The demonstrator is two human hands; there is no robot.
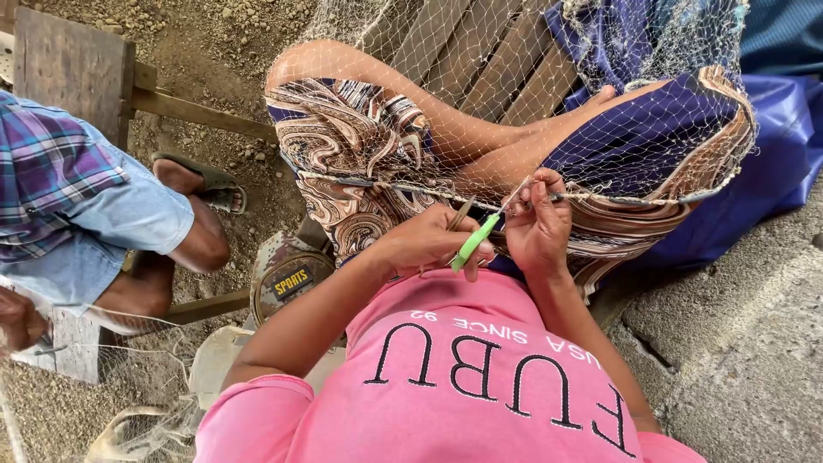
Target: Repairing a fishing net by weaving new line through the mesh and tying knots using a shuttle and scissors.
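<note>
A fine white fishing net (514, 94) lies draped over my crossed legs and patterned cloth. Its thicker edge cord (651, 199) runs across my lap. My left hand (424, 243) grips a bright green netting needle (472, 243), with a thin grey piece sticking up beside the fingers. My right hand (538, 225) is close beside it, pinching the edge cord and mesh between thumb and fingers. The needle's tip points toward the spot that my right hand pinches. I wear a pink shirt.
Another person sits at the left in a plaid shirt and denim shorts (129, 214), a sandalled foot (201, 182) on the gravel. A wooden bench (480, 51) lies under my legs. A blue tarp (784, 146) is at the right, concrete (737, 360) below it, a round tin (291, 276) by my left arm.
</note>
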